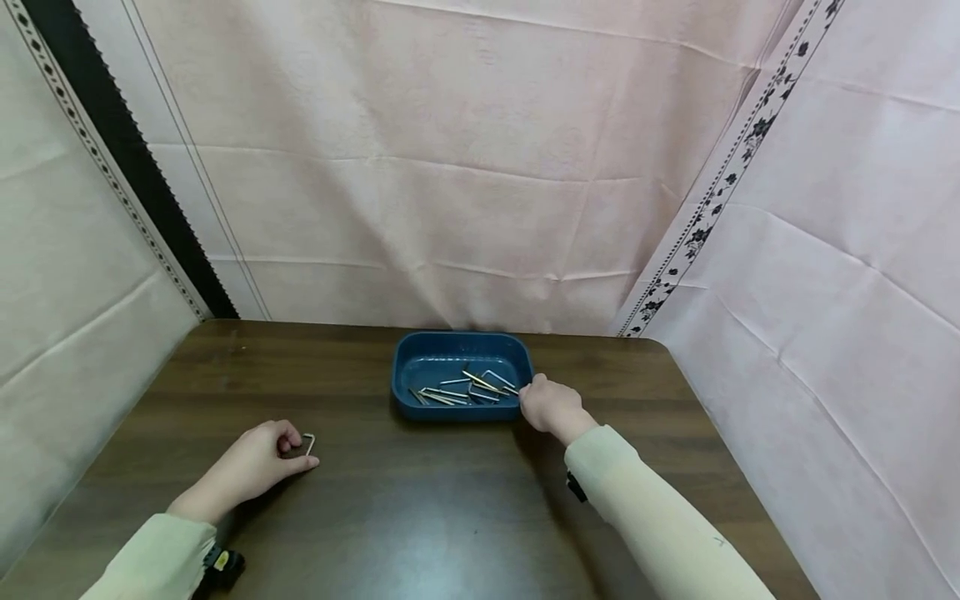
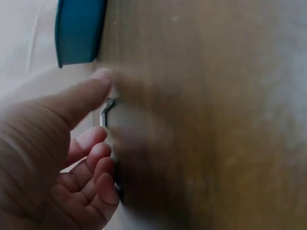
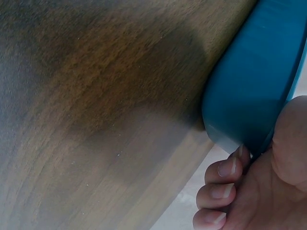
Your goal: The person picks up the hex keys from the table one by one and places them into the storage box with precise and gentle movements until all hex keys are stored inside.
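In the head view my left hand (image 1: 258,462) is low over the table on the left, thumb and forefinger spread around a small silver L-shaped hex key (image 1: 311,443). The left wrist view shows the hex key (image 2: 106,112) in the gap between thumb tip and curled fingers, with the thumb apart from it. My right hand (image 1: 553,406) grips the right end of a blue tray (image 1: 456,412), its thumb at the rim and fingers bent against the outer wall (image 3: 249,72). Several silver bent keys (image 1: 446,392) and thin gold-coloured pieces (image 1: 480,380) lie in the tray.
The tray stands near the far edge of a dark wooden table (image 1: 420,517). Pale cloth (image 1: 450,208) hangs behind the table and along both sides. Each wrist bears a dark strap or device (image 1: 223,562).
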`<state>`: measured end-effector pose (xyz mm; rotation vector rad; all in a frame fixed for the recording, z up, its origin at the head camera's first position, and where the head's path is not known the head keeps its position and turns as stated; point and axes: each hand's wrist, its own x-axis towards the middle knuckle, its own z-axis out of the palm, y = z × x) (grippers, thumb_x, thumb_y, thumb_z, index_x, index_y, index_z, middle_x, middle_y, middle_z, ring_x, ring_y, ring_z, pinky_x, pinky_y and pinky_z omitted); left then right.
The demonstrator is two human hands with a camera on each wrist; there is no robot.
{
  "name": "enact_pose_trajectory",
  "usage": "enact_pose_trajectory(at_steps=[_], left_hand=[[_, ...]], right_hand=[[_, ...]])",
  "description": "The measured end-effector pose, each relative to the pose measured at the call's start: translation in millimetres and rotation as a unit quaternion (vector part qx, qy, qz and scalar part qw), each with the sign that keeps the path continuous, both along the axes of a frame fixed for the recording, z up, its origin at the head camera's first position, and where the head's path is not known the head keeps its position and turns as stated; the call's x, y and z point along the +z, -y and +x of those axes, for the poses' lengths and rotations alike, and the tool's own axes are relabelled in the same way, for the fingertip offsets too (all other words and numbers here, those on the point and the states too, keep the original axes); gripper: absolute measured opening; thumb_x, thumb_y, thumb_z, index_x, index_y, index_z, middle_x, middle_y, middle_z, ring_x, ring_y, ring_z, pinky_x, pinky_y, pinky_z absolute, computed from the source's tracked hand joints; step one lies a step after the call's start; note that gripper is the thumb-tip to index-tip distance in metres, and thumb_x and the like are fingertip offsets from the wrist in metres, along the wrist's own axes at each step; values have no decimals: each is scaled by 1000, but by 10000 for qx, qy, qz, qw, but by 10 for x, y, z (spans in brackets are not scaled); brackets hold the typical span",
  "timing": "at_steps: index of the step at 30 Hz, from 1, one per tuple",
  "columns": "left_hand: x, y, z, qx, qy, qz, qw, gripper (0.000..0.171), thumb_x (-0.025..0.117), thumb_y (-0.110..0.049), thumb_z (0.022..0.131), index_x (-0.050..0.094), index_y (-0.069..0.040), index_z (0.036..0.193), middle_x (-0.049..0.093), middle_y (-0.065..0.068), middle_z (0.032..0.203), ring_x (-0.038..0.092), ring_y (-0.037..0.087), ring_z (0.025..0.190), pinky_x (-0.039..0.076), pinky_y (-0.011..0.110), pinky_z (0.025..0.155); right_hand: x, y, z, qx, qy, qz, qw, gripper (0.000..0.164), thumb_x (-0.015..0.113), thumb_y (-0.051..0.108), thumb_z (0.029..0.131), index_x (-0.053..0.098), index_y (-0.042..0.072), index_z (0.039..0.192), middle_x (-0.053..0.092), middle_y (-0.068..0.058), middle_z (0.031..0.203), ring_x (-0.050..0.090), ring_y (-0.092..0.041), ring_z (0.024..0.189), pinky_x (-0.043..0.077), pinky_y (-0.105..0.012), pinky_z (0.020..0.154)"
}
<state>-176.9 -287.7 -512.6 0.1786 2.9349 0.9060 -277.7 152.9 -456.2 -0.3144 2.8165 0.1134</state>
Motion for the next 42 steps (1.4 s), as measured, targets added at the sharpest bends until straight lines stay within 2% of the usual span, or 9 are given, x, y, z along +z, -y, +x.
enact_pose_trajectory(at_steps=[7, 12, 16, 19, 22, 26, 31, 36, 42], left_hand=[[-2, -73, -44, -137, 319, -14, 9994, 10, 68, -16, 90, 62, -9, 87, 56, -1, 76, 50, 14, 66, 42, 33, 61], [67, -126, -74, -415, 389, -462, 9973, 9, 62, -10, 93, 58, -8, 85, 53, 1, 76, 47, 15, 65, 41, 36, 61], [105, -160, -108, -565, 269, -434, 9971, 7, 56, -7, 96, 56, -6, 90, 53, 2, 79, 47, 15, 68, 42, 37, 63], [144, -190, -158, -494, -116, -124, 9986, 6, 55, -7, 97, 54, -4, 93, 55, 3, 79, 48, 15, 66, 41, 36, 61], [216, -266, -252, -313, -609, 193, 9975, 6, 55, -9, 98, 53, -3, 95, 54, 4, 78, 47, 16, 66, 41, 35, 60], [326, -470, -411, -205, -1072, 562, 9924, 6, 55, -10, 98, 55, -4, 97, 55, 4, 81, 49, 18, 68, 43, 36, 61], [460, -872, -612, -386, -1547, 817, 9838, 6, 57, -12, 97, 58, -7, 96, 57, 3, 84, 52, 19, 73, 45, 37, 67], [504, -1210, -810, -609, -1798, 484, 9806, 7, 60, -14, 96, 58, -8, 94, 57, 2, 84, 50, 20, 78, 46, 36, 71], [412, -1366, -1022, -576, -1828, -22, 9815, 6, 63, -13, 94, 60, -9, 92, 60, 1, 84, 49, 22, 80, 42, 38, 76]], right_hand=[[-36, -3, -10, -249, -23, -236, 9994, 31, 37, 28, 103, 56, 4, 104, 46, -10, 88, 53, -24, 62, 45, -38, 53], [-33, -3, 1, -377, -105, -279, 9988, 34, 35, 31, 104, 55, 3, 102, 46, -10, 86, 52, -25, 59, 44, -38, 52], [-15, -4, 32, -471, -91, -269, 9985, 35, 36, 31, 104, 56, 3, 102, 46, -10, 85, 53, -25, 60, 44, -38, 52], [-16, -5, 43, -290, -41, -129, 9995, 32, 38, 29, 103, 57, 3, 103, 46, -10, 85, 52, -25, 60, 44, -39, 52], [-31, -3, 34, -161, -73, 1, 9998, 31, 39, 29, 103, 58, 4, 103, 45, -10, 85, 52, -25, 60, 45, -39, 52], [-43, 7, 10, -327, -136, -106, 9993, 35, 36, 32, 104, 57, 4, 101, 45, -9, 85, 52, -25, 60, 45, -39, 54], [-40, -16, 0, -599, -118, -234, 9979, 36, 35, 33, 104, 55, 4, 100, 47, -9, 84, 53, -25, 60, 45, -38, 54], [-48, -18, 7, -419, -182, -70, 9989, 33, 37, 31, 104, 57, 5, 103, 45, -9, 85, 52, -25, 60, 45, -39, 53], [-48, 28, 37, -44, -208, 245, 9995, 28, 40, 28, 103, 59, 7, 107, 44, -8, 86, 52, -24, 59, 45, -39, 52]])
